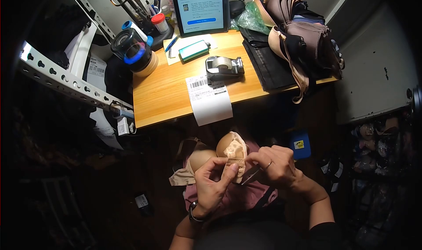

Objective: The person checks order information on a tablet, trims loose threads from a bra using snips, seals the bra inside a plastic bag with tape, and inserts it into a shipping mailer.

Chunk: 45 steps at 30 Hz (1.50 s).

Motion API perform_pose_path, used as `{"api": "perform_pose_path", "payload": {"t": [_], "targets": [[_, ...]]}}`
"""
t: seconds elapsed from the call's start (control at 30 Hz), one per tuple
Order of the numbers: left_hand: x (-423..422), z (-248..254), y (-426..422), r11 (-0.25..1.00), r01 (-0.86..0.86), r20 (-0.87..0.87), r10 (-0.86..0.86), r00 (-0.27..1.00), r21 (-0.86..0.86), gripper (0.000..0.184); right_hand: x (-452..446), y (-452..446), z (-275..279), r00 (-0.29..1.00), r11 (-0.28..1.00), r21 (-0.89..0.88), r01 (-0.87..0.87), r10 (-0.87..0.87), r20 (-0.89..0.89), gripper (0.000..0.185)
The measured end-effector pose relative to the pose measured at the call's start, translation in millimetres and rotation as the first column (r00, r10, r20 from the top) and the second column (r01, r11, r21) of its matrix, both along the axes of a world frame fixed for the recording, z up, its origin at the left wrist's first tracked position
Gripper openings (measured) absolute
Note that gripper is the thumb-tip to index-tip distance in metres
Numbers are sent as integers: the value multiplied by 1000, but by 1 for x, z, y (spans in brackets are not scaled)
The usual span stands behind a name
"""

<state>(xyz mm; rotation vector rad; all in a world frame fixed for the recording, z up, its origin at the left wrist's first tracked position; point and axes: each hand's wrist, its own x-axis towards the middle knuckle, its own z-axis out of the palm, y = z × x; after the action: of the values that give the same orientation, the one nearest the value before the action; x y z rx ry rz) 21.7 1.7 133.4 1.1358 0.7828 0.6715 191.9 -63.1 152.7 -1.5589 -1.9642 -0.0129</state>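
Over my lap lies a beige bra (203,158) with moulded cups, one showing its satiny inner side. My left hand (213,182), with a watch on the wrist, pinches the end of the bra's back band (234,167) between thumb and fingers. Just to the right, my right hand (277,166), wearing a ring, is closed around a thin, pointed metal tool (251,178). Its tip is close to the band; whether it touches cannot be made out. The fingers hide the tool's handle. Mauve cloth (233,199) lies beneath the bra.
On the wooden desk (162,96) ahead are a tape dispenser (225,68), a printed label (212,105) over the edge, a green box (194,51) and a tablet (201,8). A bra pile (303,34) stands right. A perforated metal shelf post (66,76) runs along the left.
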Motion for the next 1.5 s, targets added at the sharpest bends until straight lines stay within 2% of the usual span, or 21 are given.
{"api": "perform_pose_path", "payload": {"t": [0.07, 0.1, 0.17, 0.27, 0.3, 0.33, 0.43, 0.53, 0.7, 0.97, 1.03, 1.07, 1.13, 1.17, 1.2, 1.27, 1.3, 1.37, 1.4, 1.43, 1.5], "targets": [[2, 0, 0, 994, -25, 94, 35, 995, -107, 13, 0, 1, -7, 991, 1000, -9, 11, -12, -131, 35], [1, 0, 0, 994, -27, 94, 38, 995, -107, 13, 0, 2, -7, 991, 1000, -8, 9, -10, -131, 35], [0, -1, 1, 991, -1, 129, 18, 992, -132, 13, 2, 1, -6, 957, 999, -51, -19, 4, -290, 39], [-2, -1, 3, 988, 0, 142, 22, 990, -151, 14, 8, -1, -9, 959, 997, -82, 7, -30, -283, 39], [-2, 0, 3, 988, -1, 143, 23, 990, -152, 14, 6, 0, 2, 943, 988, -148, 49, -95, -319, 35], [-2, 1, 4, 986, -17, 146, 42, 988, -166, 13, 7, -2, 4, 943, 988, -149, 48, -94, -319, 35], [-3, 1, 5, 985, -33, 148, 58, 987, -167, 13, 13, -10, 4, 983, 972, -233, 38, -78, -164, 32], [-3, 1, 4, 989, -22, 136, 42, 990, -148, 13, 11, -12, 3, 989, 972, -231, 44, -74, -125, 32], [-4, 5, 3, 995, -11, 96, 20, 995, -96, 13, 6, -8, -2, 990, 978, -201, 52, -76, -117, 26], [-3, 5, 4, 986, 5, 139, 19, 990, -168, 13, 9, -7, -8, 990, 985, -165, 41, -62, -124, 22], [-2, 5, 4, 984, 6, 146, 20, 989, -178, 14, 7, -4, -8, 958, 991, -102, 83, -108, -267, 29], [-2, 4, 4, 982, 6, 151, 23, 988, -189, 15, 5, -2, -8, 958, 991, -102, 82, -107, -268, 29], [-3, 4, 4, 981, 9, 162, 23, 986, -196, 16, 0, 0, -8, 943, 999, -37, 10, -22, -333, 42], [-4, 4, 5, 979, 15, 175, 21, 984, -203, 17, 4, -1, -6, 974, 998, -49, -42, 30, -226, 48], [-4, 4, 4, 979, 14, 174, 22, 984, -203, 17, 9, -2, -7, 973, 998, -49, -43, 31, -227, 48], [-2, 3, 2, 992, -63, 123, 76, 990, -108, 17, 15, -2, -10, 994, 993, 53, -102, 104, -38, 42], [-2, 2, 2, 992, -67, 122, 80, 989, -107, 17, 16, -3, -11, 996, 995, 71, -74, 77, -42, 30], [-1, -3, 0, 945, -163, -10, 173, 985, 282, 17, 14, -1, -9, 994, 998, 63, -30, 37, -103, 26], [0, -2, -1, 945, -164, -10, 174, 985, 282, 17, 13, 0, -8, 987, 999, 51, 16, -8, -163, 23], [2, 1, -2, 910, -187, -25, 211, 977, 370, 17, 11, 2, -3, 992, 999, -27, 27, -30, -121, 29], [3, 8, -1, 815, -183, -57, 255, 965, 550, 17, 4, 2, -8, 985, 999, -21, 37, -40, -168, 34]]}}
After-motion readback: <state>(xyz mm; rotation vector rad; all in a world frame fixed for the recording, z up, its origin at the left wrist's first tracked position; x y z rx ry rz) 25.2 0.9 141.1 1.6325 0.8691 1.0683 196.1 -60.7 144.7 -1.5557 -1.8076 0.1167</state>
